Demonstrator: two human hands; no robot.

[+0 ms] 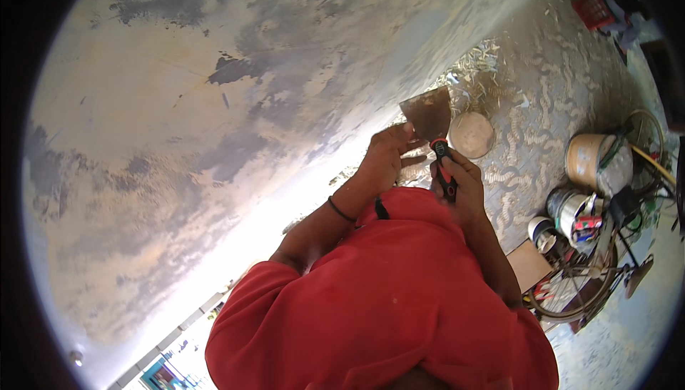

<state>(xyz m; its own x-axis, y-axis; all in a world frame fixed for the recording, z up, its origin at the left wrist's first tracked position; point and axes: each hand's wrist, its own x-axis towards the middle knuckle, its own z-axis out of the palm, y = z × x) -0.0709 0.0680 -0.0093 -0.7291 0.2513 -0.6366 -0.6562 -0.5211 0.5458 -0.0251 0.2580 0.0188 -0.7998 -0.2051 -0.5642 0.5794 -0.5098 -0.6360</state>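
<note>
A putty knife (430, 113) with a wide, stained metal blade and a black-and-red handle is held in front of my chest, blade pointing away. My right hand (467, 179) is closed around its handle. Close to the blade's left edge is my left hand (391, 153), its fingers apart and stretched toward the knife. Whether a fingertip touches the metal I cannot tell. To my left rises a wall (235, 112) with patchy cream and grey areas where the surface is worn.
A round lid-like disc (472, 135) lies on the patterned paving (531, 119) beyond the knife. Pale flakes (481, 58) litter the wall's foot. At right stand a large bucket (586, 160), a smaller filled bucket (571, 213) and a bicycle (581, 283). A red crate (594, 10) sits farther off.
</note>
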